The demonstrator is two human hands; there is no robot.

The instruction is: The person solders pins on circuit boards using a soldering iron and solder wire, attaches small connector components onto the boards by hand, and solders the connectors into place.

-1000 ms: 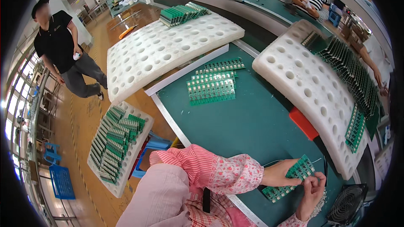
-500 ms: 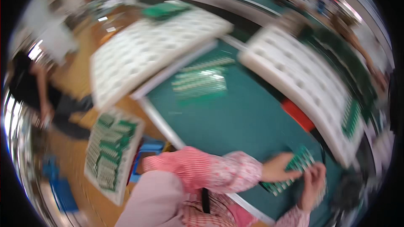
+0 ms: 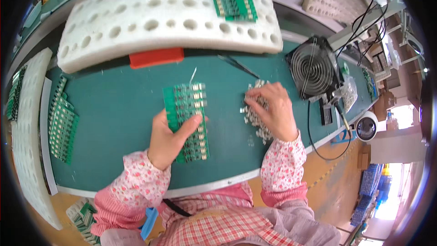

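Observation:
My left hand (image 3: 167, 141) grips a green circuit board panel (image 3: 185, 105) by its left side, thumb across its face. Small pale parts stand in a column along the panel's right edge. To the right, my right hand (image 3: 276, 111) reaches into a loose pile of small whitish components (image 3: 253, 119) on the green mat. Its thumb and fingertips are drawn together at the pile; whatever lies between them is too small to make out. Dark tweezers (image 3: 243, 67) rest just behind the pile.
A white foam tray (image 3: 136, 32) with stacked green boards (image 3: 232, 0) spans the back, a red bin (image 3: 157, 58) before it. More boards (image 3: 61, 127) lie at left. A black fan (image 3: 314, 68), a soldering iron (image 3: 340, 111) and its looping cable are at right.
The view has swung to the right. My right hand has left the board and moved to the component pile, while my left hand still holds the board.

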